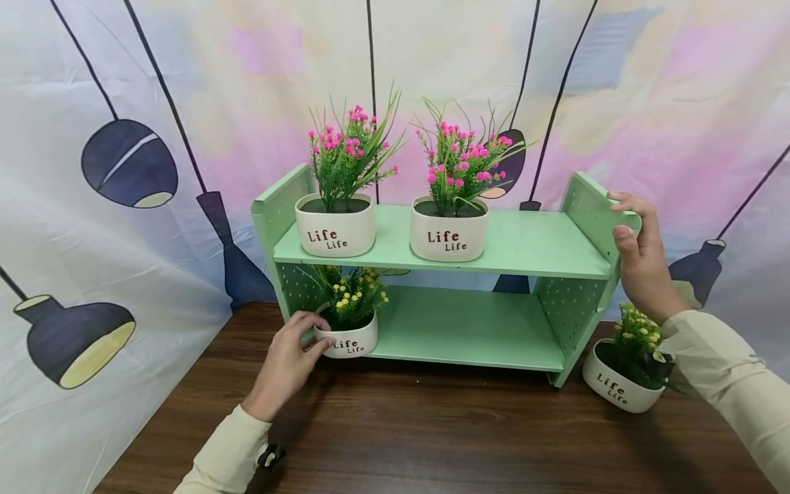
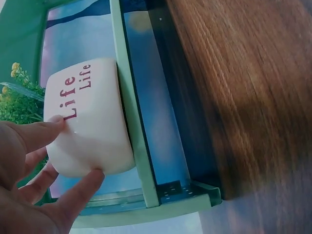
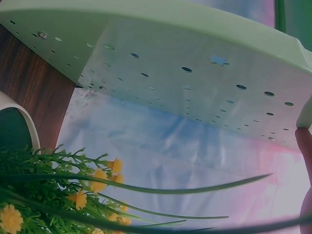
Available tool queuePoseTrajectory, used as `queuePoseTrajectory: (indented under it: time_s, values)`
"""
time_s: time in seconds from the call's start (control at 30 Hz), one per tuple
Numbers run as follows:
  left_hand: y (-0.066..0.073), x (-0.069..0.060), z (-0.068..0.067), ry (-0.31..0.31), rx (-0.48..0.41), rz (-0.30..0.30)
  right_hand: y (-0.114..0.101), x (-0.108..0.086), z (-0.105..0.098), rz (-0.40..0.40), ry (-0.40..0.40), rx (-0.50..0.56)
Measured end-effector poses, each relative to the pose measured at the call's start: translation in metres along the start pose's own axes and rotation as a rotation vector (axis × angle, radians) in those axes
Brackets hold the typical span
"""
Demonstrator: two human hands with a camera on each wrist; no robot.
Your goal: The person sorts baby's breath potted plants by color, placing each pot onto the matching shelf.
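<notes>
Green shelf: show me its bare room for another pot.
Widest: the lower board, from its yellow-flowered pot to the right side panel. Next: the upper board, between the right pink-flowered pot and that panel. The gap to the left pink-flowered pot is narrower. Crowded: the shelf's left end, where the left hand grips the yellow-flowered pot.

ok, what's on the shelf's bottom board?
A white pot with yellow flowers, at the left end by the front edge; bare board to its right. Whatever lies directly beneath or behind the pot is covered.
</notes>
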State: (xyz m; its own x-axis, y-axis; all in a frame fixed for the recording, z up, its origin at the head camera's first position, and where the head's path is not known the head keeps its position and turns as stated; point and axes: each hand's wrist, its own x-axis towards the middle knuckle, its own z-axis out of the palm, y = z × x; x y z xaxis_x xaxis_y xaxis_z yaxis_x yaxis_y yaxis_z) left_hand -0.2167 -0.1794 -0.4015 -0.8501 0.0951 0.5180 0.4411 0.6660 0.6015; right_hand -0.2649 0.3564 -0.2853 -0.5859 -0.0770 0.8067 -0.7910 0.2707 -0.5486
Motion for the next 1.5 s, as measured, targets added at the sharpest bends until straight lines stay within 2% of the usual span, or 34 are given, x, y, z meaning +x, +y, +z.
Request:
queuePoseTrajectory:
  time_s: [0.2,0.3,0.4,0.67,0.83,1.03,1.23,1.5]
  values:
    - [0.004,-0.002,0.001,0.035,0.134,0.071,-0.001,-0.001,-0.002,0.015,0.000,-0.028]
    - [0.005,-0.002,0.001,0.059,0.173,0.080,0.000,-0.001,-0.002,0.033,0.004,-0.019]
    - [0.004,-0.001,0.001,0.072,0.181,0.068,0.000,-0.001,-0.002,0.040,0.003,-0.012]
    - [0.003,0.002,0.000,0.055,0.154,0.024,-0.003,-0.002,0.001,0.030,0.005,-0.024]
    - [0.001,0.002,0.002,0.056,0.169,0.039,-0.003,-0.002,0.001,0.032,0.009,-0.006]
    - [-0.002,-0.002,0.010,0.042,0.306,0.089,-0.001,-0.001,0.002,0.016,0.011,-0.008]
    - [-0.006,-0.001,0.017,0.054,0.425,0.098,0.001,-0.001,0.001,0.021,0.002,-0.001]
    - [-0.010,0.001,0.022,0.061,0.486,0.127,-0.001,-0.001,0.000,0.044,0.006,-0.001]
